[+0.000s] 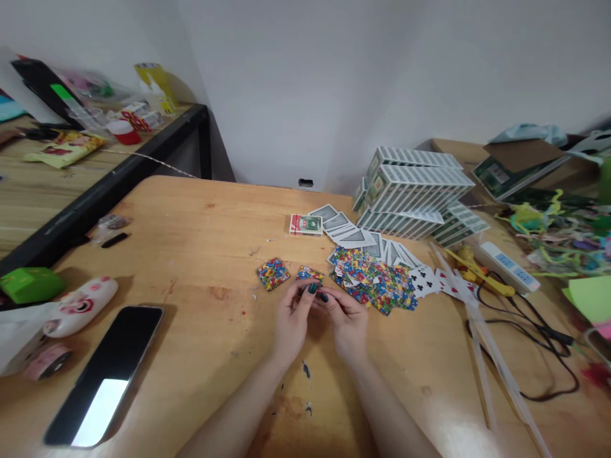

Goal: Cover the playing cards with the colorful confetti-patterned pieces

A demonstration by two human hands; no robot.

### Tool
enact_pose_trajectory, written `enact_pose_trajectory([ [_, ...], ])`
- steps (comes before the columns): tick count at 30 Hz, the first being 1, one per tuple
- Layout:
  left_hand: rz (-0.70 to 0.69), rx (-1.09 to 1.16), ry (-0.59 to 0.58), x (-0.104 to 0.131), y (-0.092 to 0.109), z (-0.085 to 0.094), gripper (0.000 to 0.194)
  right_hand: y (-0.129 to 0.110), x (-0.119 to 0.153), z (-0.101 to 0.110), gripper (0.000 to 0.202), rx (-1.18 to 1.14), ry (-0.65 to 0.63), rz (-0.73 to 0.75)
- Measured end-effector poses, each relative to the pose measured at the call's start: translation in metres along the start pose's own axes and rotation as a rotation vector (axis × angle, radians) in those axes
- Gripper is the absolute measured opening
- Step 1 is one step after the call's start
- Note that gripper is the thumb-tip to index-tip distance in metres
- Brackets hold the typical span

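Left hand [292,318] and right hand [351,318] together, any grip hidden; just beyond them, on the counter [200,254], a multicolour-patterned playing card [309,271], presumably light, flexible and slippery, best held by opposite edges.

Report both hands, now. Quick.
Left hand: curled, close to the other; whether it holds anything cannot be told.
Right hand: curled inward too; its grip is hidden, so holding cannot be told.
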State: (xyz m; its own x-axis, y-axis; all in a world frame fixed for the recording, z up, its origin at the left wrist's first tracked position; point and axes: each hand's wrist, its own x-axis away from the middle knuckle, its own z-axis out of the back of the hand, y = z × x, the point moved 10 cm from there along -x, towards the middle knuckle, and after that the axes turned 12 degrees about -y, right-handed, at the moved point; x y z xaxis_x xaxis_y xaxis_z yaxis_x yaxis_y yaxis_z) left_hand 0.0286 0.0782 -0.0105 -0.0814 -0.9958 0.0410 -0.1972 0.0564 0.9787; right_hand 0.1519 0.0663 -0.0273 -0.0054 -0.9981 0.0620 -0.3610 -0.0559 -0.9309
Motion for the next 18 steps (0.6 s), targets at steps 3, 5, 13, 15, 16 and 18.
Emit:
enact_pose_trajectory([
  [3,-0.026,-0.047,-0.006,0.0,0.002,0.0,0.024,-0.001,0.001,-0.004,0.01,-0.048,-0.023,-0.014],
  [5,-0.074,-0.092,-0.005,0.002,0.006,0.001,0.022,0.002,0.0,-0.008,0.01,-0.126,-0.051,-0.047],
  [13,-0.185,-0.255,0.036,0.005,0.025,0.008,0.023,0.006,0.0,-0.021,0.013,-0.263,-0.128,-0.135],
  [15,-0.184,-0.255,0.031,0.004,0.024,0.007,0.024,0.006,0.001,-0.019,0.015,-0.237,-0.127,-0.129],
  [16,-0.184,-0.255,0.028,0.004,0.024,0.007,0.024,0.005,0.002,-0.019,0.015,-0.22,-0.128,-0.124],
  [18,-0.18,-0.253,0.024,0.005,0.021,0.006,0.025,0.004,0.002,-0.018,0.016,-0.184,-0.135,-0.113],
])
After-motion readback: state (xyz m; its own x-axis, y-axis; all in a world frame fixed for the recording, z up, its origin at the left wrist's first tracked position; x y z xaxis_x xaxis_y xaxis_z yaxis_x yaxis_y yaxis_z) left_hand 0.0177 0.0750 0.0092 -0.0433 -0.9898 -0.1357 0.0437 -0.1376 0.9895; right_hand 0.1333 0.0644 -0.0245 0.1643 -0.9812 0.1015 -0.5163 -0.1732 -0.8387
